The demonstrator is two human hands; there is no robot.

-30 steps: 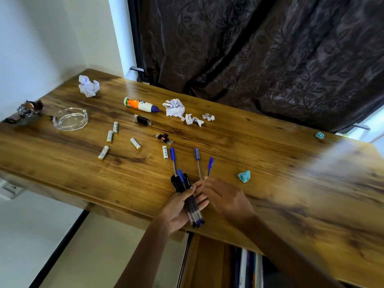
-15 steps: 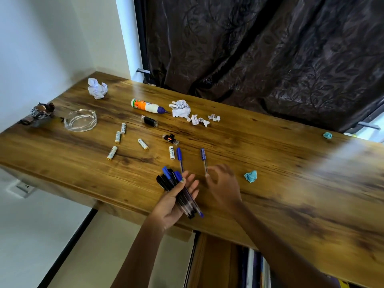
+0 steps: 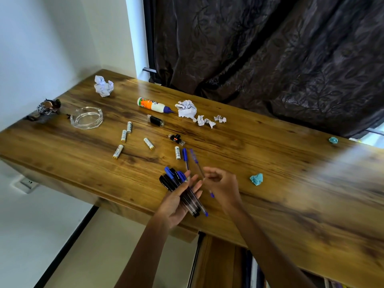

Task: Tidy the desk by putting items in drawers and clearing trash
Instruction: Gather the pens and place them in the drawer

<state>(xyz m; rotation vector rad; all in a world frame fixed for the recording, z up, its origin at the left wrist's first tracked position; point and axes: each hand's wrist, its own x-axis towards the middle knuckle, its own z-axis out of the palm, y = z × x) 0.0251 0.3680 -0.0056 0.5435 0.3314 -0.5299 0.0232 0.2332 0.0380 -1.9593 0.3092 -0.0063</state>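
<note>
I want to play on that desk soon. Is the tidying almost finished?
Not yet. Nothing looks put away so far. The left hand holds a bundle of blue and black pens, and the right hand is lifting another blue-capped pen. One blue pen, five white batteries, the orange-and-white glue bottle, crumpled white paper and teal scraps remain on the wooden desk.

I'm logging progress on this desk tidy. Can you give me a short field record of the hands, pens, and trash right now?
left hand: holds bundle of pens
right hand: pinches a blue pen, lifted
pen on desk: one, blue cap
batteries: five, loose
white paper wads: four
teal wads: two
drawers: not visible
</note>
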